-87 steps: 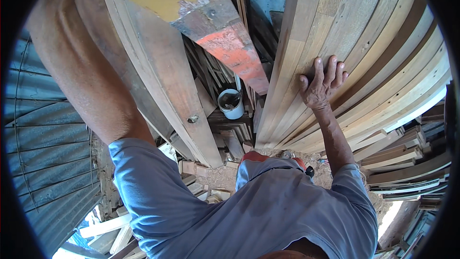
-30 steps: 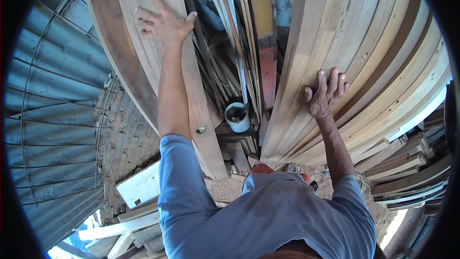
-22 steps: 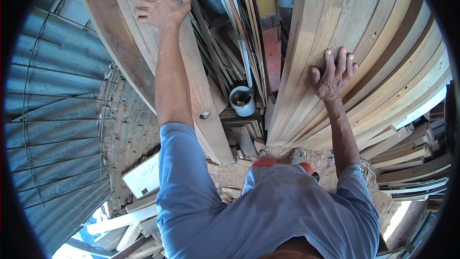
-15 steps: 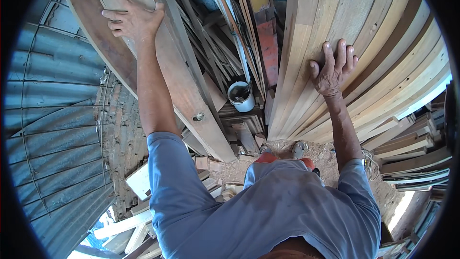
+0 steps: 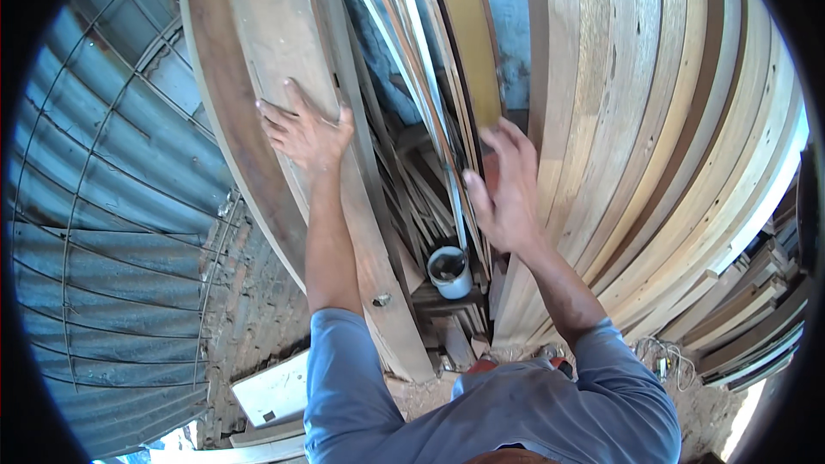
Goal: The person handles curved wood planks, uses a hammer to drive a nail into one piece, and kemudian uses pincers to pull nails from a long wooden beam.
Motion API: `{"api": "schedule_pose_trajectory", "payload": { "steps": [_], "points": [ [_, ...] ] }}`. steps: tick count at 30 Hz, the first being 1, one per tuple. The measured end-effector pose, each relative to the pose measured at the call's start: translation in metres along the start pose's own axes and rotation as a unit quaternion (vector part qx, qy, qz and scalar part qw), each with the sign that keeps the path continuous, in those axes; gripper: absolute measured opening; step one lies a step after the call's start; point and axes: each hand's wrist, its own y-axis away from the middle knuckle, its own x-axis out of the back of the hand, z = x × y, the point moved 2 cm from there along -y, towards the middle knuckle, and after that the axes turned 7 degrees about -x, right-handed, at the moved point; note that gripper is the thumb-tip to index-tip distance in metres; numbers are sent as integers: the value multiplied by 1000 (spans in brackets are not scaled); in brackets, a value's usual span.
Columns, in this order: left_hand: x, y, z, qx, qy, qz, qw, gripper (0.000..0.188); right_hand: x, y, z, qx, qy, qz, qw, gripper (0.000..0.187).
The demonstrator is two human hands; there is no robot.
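My left hand [image 5: 311, 139] lies with its fingers spread against a tall wooden panel [image 5: 279, 43] that leans upright on the left. A darker curved-looking board [image 5: 225, 94] stands behind that panel's left edge. My right hand [image 5: 509, 193] is raised with its fingers apart, in front of the gap between the panels and the planks. Nothing shows in its grasp. Near its fingertips stands a yellow board [image 5: 475, 43] with a red part [image 5: 491, 170] below, partly hidden by the hand. Whether the fingers touch the board, I cannot tell.
Many tall planks [image 5: 632, 120] lean side by side on the right. Thin strips [image 5: 412, 51] and a white bucket [image 5: 449, 273] stand in the middle gap. Corrugated metal sheets with wire mesh [image 5: 112, 275] line the left. Shorter timber [image 5: 748, 301] and a coiled cable [image 5: 666, 359] are at right.
My right hand has left the planks on the right and moved left to the middle gap. My left hand remains on the panel. The view has shifted.
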Motion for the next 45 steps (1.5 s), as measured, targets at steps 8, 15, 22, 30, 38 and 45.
{"api": "schedule_pose_trajectory", "payload": {
  "steps": [8, 15, 22, 30, 38, 45],
  "points": [
    [2, 7, 1, 25, 50, -38, 998, 103, -81, -57, 68, -193, 217, 50, 956, 87],
    [3, 0, 7, 32, 85, -45, 995, 105, -102, -82, 134, -324, 162, 41, 931, 101],
    [17, -3, -3, 33, 76, -31, 996, 103, -112, -71, 141, -285, 80, 54, 954, 89],
    [-13, 9, -5, 3, 67, 18, 998, 100, -96, -43, 117, -294, 41, 2, 955, 85],
    [-9, 6, 5, -15, 58, 33, 998, 99, -57, -85, 32, -143, 20, 7, 989, 79],
    [-11, 6, 6, 4, 72, 6, 997, 103, -32, -134, 18, -20, -383, -201, 901, 67]
  ]
}}
